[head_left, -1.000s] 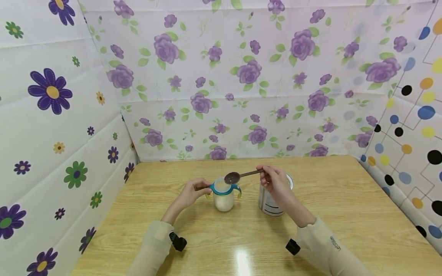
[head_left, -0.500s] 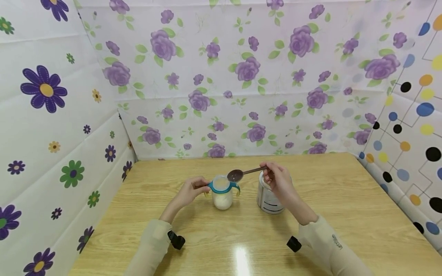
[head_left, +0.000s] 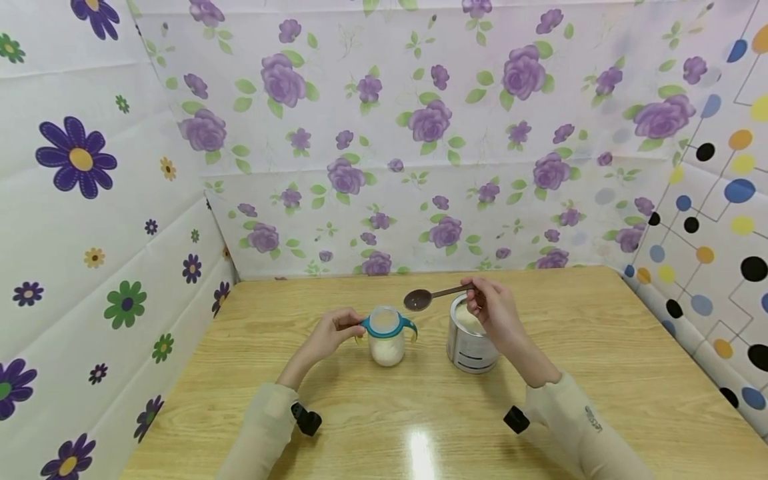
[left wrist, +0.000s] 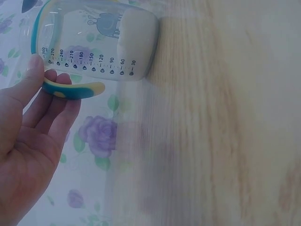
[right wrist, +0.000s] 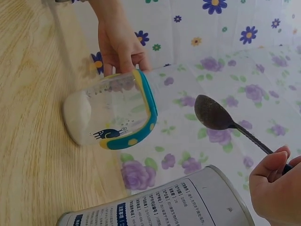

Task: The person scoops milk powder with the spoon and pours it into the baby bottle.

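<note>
A clear baby bottle (head_left: 386, 348) with a teal collar and two teal-and-yellow handles stands upright on the table, its top uncovered. White powder (left wrist: 137, 37) fills its lower part, up to around the 60 mark. My left hand (head_left: 333, 333) pinches the bottle's left handle (left wrist: 70, 89) between thumb and fingers. My right hand (head_left: 493, 312) grips the end of a dark brown spoon (head_left: 418, 300), whose bowl hangs above the table between bottle and can, with only specks on it. Below that hand stands an open metal can (head_left: 471, 347) holding pale powder (head_left: 468, 317).
The wooden table (head_left: 360, 427) meets a flower-printed cloth wall (head_left: 384, 167) at the back. A daisy-printed cloth (head_left: 78, 267) bounds the left side and a dotted cloth (head_left: 708, 233) the right. Both wrists carry small black cameras (head_left: 307, 419).
My right hand has moved right with the spoon, taking its bowl away from the bottle's mouth toward the can. More of the can's opening shows. My left hand still holds the handle.
</note>
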### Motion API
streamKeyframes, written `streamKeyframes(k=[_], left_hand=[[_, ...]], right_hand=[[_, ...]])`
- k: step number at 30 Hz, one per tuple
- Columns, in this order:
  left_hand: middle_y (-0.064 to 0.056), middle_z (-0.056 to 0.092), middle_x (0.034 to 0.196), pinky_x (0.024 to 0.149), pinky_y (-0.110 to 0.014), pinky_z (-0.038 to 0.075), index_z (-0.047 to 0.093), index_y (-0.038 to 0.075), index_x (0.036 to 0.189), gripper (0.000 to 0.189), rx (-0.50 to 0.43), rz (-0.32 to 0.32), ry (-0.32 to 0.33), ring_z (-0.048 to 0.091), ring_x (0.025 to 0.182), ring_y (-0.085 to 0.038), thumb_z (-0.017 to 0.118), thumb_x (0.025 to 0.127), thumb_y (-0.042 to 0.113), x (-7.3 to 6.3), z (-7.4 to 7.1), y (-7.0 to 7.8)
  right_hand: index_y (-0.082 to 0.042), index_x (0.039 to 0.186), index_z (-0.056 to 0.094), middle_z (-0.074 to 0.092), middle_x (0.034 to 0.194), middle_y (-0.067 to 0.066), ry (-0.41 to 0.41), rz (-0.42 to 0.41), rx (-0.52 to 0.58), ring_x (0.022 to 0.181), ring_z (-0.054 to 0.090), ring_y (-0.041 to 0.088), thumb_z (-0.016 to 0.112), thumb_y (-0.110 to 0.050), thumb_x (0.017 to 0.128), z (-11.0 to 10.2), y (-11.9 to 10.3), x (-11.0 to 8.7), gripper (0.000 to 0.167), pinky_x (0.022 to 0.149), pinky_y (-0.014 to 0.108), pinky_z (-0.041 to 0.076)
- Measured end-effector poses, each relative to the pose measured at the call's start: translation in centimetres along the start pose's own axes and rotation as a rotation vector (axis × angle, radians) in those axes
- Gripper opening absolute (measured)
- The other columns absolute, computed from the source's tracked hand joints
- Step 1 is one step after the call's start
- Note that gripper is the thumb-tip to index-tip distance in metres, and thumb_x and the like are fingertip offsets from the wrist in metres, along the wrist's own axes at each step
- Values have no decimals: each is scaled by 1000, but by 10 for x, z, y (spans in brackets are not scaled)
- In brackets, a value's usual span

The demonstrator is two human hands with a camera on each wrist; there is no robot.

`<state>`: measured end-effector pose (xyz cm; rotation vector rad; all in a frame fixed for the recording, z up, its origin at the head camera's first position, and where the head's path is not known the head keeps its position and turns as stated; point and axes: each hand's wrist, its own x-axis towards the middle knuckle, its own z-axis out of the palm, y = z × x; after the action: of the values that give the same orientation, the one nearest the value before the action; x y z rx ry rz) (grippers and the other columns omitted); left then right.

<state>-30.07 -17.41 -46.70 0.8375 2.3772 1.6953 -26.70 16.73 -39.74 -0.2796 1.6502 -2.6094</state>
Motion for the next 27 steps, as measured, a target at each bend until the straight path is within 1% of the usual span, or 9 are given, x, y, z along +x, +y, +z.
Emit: streamKeyframes(k=[3, 5, 9, 14, 21, 24, 27], left_hand=[[-28, 66, 99, 78, -54, 53, 66, -2, 106, 17, -6, 4, 0, 65, 81, -9, 63, 93, 9, 0, 0, 0], [-28, 66, 99, 78, -53, 54, 66, -2, 106, 17, -1, 6, 0, 65, 82, -10, 63, 93, 9, 0, 0, 0], [-29, 66, 99, 78, -49, 55, 66, -1, 106, 17, 10, 4, -1, 66, 83, -16, 63, 93, 10, -1, -1, -1], [-29, 65, 99, 79, -47, 55, 66, -2, 106, 18, 9, 0, -3, 66, 84, -25, 63, 93, 10, -1, -1, 0], [-30, 65, 98, 76, -41, 56, 66, -2, 104, 17, 2, -11, 0, 65, 84, -29, 63, 93, 11, 0, 0, -3], [-31, 65, 99, 76, -40, 56, 66, -2, 104, 17, 1, -11, 0, 65, 85, -32, 63, 93, 10, 0, 0, -4], [-31, 64, 99, 76, -43, 56, 66, -1, 105, 18, -1, -12, 1, 65, 85, -32, 63, 93, 11, 0, 0, -4]], right_hand=[[-6, 91, 68, 57, 70, -5, 6, 2, -1, 56, 49, 3, 41, -17, 105, 0, 0, 0, 32, 50, 12, 41], [-6, 90, 68, 57, 69, -5, 12, 3, -1, 56, 49, 3, 41, -17, 105, 0, 0, 0, 32, 50, 12, 41], [-8, 89, 68, 57, 68, -5, 30, -3, -11, 55, 49, 3, 40, -16, 105, 0, -1, -1, 33, 50, 12, 40], [-9, 88, 67, 57, 68, -6, 51, -4, -29, 55, 49, 2, 40, -16, 105, -3, -2, -1, 34, 49, 12, 40], [-11, 88, 67, 56, 68, -6, 63, -2, -61, 55, 48, 3, 42, -20, 105, -9, -2, -2, 32, 49, 13, 40], [-12, 87, 67, 56, 68, -6, 66, -4, -64, 55, 48, 3, 41, -19, 105, -12, -3, -2, 33, 49, 13, 40], [-12, 86, 68, 56, 68, -6, 72, -8, -70, 55, 47, 2, 41, -18, 105, -13, -5, -2, 33, 49, 13, 39]])
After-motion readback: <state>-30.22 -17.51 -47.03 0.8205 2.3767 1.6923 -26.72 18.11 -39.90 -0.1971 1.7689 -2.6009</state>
